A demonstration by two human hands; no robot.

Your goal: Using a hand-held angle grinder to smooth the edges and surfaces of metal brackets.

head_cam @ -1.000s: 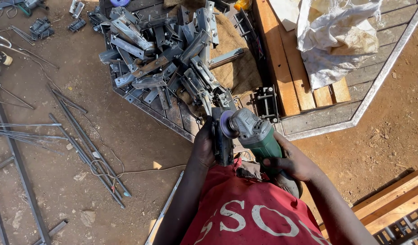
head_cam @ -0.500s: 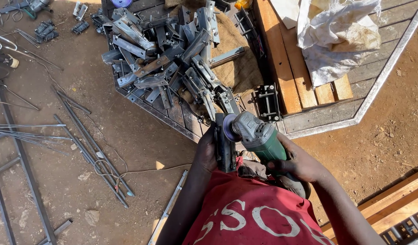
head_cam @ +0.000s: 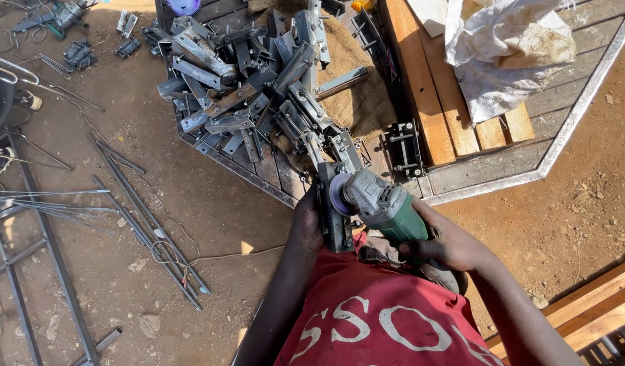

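Bare reddish earth in hard sunlight makes up the ground, and the work goes on at the near edge of a low octagonal surface (head_cam: 583, 102) built of grey planks in a metal frame.

At the centre of the view, the left hand (head_cam: 307, 227) is wrapped around a short steel bracket (head_cam: 335, 210), holding it upright against the body. The right hand (head_cam: 442, 245) is closed on the rear grip of a green and grey angle grinder (head_cam: 387, 203), whose disc (head_cam: 339, 193) sits against the upper part of the bracket, on its 3 o'clock side. No sparks show, so I cannot tell whether the disc is turning. The step in hand looks like dressing an edge or weld of this one piece. The next pass would call for a firm hold on the bracket, the disc kept at a shallow angle and the fingers of the left hand kept clear, since they lie just beside the wheel.

Just beyond, toward 12 o'clock, a heap of similar brackets (head_cam: 251, 81) lies on brown sacking (head_cam: 356, 95), touching one another at all angles. A black assembled piece (head_cam: 404, 149) stands apart at 1 o'clock, beside orange wooden boards (head_cam: 428, 88), with a crumpled whitish sack (head_cam: 506, 51) resting across them further out.

On the ground at 9 o'clock lie thin steel rods (head_cam: 146, 230) and part of a welded frame (head_cam: 28, 271); a few small fittings (head_cam: 78, 54) sit near 11 o'clock. More timber (head_cam: 590, 305) shows at 4 o'clock. The person wears a red shirt (head_cam: 380, 318).
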